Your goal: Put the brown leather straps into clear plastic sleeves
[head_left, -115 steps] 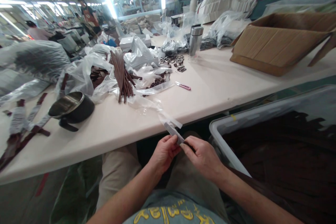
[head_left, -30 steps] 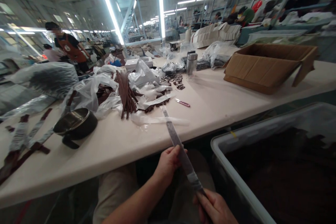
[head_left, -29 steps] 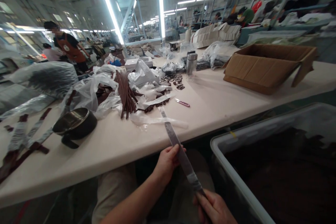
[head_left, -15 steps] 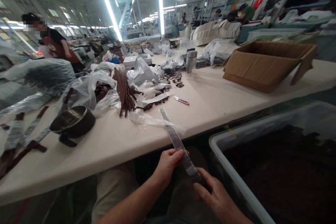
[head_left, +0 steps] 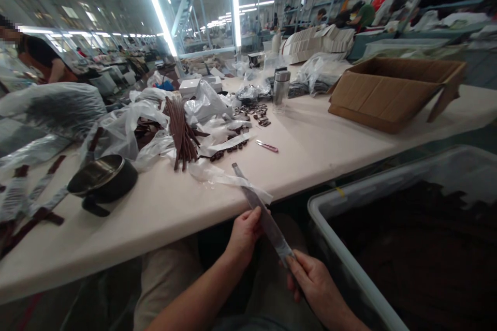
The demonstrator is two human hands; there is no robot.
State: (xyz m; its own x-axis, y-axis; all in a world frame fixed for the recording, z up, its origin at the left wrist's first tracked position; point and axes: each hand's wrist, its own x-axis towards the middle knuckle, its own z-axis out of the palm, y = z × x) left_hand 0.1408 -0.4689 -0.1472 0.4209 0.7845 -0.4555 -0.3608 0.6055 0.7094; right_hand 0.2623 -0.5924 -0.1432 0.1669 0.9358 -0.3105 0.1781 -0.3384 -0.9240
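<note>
My left hand [head_left: 244,235] grips a long narrow strap in a clear plastic sleeve [head_left: 264,220] near its middle, and the upper tip points toward the table. My right hand [head_left: 313,280] holds the strap's lower end over my lap. A loose strip of clear plastic [head_left: 229,178] lies on the white table [head_left: 310,165] just beyond the strap's tip. Farther off lie a bundle of brown straps [head_left: 180,132], metal buckles [head_left: 254,113] and a small pink utility knife [head_left: 266,147].
A grey bin of dark straps [head_left: 349,264] stands at my right, and a cardboard box [head_left: 388,95] sits on the table. A steel flask [head_left: 281,88], a black pot [head_left: 103,178] and plastic bags also stand there. A co-worker in an apron [head_left: 34,57] is at far left.
My right hand has moved up and closer to my left along the strap, and the strap now leans further left. The view has swung slightly, and the co-worker in the apron has shifted left.
</note>
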